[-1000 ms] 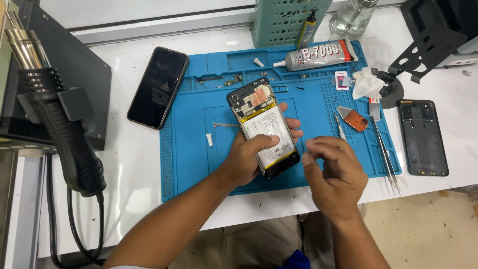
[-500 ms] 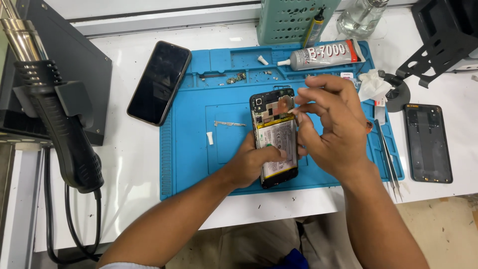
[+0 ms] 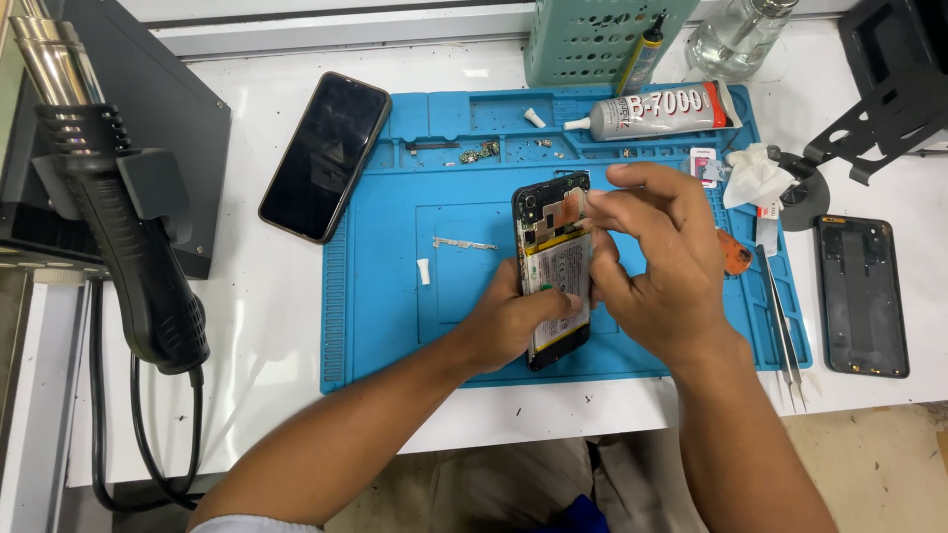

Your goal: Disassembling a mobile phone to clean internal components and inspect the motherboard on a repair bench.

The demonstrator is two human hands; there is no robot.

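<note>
On the near half of the blue repair mat (image 3: 395,326) we hold an opened smartphone (image 3: 555,266), its back cover off and its battery and boards showing. Our left hand (image 3: 513,321) grips the phone's near end from the left, fingers curled around the edge and the thumb pressed across the battery. Our right hand (image 3: 657,262) reaches in from the right, its fingers (image 3: 632,202) drawn together in a pinch at the upper part of the phone; what they nip we cannot tell.

Just left of the phone a thin metal strip (image 3: 464,244) and a small white piece (image 3: 424,270) lie on the mat. Right of the phone, tweezers (image 3: 780,316) lie along the mat's right edge, and off the mat beyond them rests a black back cover (image 3: 861,294). Well left of the phone, a black hot-air gun (image 3: 123,247) stands in its holder.

Farther back, an intact dark smartphone (image 3: 326,153) lies tilted across the mat's left edge, a tube of adhesive (image 3: 652,111) rests along the mat's far edge, and a crumpled white tissue (image 3: 755,173) sits to the right of the tube. Beyond the mat stand a green perforated basket (image 3: 583,39) and a clear bottle (image 3: 736,35).
</note>
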